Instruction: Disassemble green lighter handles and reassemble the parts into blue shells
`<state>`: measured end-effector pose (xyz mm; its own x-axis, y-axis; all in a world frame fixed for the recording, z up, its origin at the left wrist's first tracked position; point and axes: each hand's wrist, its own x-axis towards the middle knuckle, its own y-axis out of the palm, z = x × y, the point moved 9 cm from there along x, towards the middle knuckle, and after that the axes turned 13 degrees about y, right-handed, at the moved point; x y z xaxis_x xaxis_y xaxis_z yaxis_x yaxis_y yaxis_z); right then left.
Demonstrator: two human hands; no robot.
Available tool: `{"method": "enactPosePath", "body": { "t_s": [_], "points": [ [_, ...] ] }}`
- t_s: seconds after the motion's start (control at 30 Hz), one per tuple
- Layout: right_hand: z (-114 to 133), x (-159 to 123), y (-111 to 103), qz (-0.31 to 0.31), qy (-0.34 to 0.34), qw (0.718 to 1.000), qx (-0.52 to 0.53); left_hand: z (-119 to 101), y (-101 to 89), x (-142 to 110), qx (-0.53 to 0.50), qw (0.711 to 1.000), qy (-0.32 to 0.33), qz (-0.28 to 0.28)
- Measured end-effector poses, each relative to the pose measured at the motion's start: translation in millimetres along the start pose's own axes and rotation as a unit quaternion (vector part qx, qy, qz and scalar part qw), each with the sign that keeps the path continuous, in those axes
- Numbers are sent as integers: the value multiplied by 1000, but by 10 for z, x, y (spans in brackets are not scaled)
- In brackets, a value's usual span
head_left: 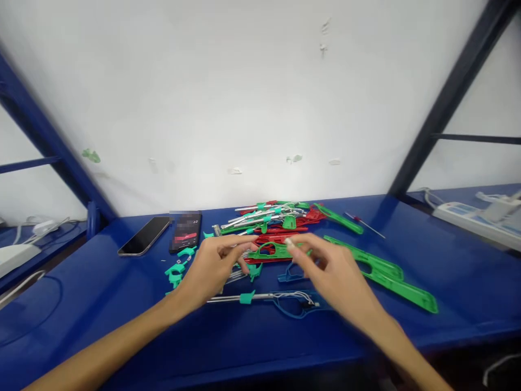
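Both my hands hover over a heap of plastic gun-shaped frames on a blue table [448,271]. My left hand [211,269] has its fingers curled toward the green frame [271,251] that lies on red frames [272,238]. My right hand [331,274] pinches at the same green frame's right end with fingertips together. Below my hands lies a blue frame with a metal rod and a teal clip [280,298]. What exactly each hand grips is blurred.
Two phones [144,236] [186,232] lie at the left. Small teal clips [177,269] are scattered near them. Long green frames [386,274] lie at the right, a thin red-handled tool [364,222] beyond. A power strip [468,217] sits on the far right table.
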<state>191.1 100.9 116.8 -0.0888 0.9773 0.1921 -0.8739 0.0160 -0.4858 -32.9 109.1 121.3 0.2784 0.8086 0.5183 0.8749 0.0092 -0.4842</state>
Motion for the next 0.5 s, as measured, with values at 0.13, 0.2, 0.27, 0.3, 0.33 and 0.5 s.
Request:
{"method": "enactPosePath", "body": {
  "t_s": [0.13,0.2,0.27,0.3,0.33,0.5],
  "points": [
    [-11,-538,-36,-33,-17,998,46,-349,221,9,16,995,93,-31],
    [-84,-789,-81,-85,-33,994,63,-467,292,-50,24,988,149,-42],
    [-173,-969,-91,-130,-59,988,67,-553,381,-153,31,977,210,-27],
    [-196,-1032,-82,-147,-84,983,64,-587,428,-214,35,970,241,-12],
    [-194,-1085,-68,-162,-119,978,56,-617,471,-274,38,962,270,4],
    [-31,-1228,72,-175,-294,939,-34,-770,539,-454,52,925,376,22]
  ]
}}
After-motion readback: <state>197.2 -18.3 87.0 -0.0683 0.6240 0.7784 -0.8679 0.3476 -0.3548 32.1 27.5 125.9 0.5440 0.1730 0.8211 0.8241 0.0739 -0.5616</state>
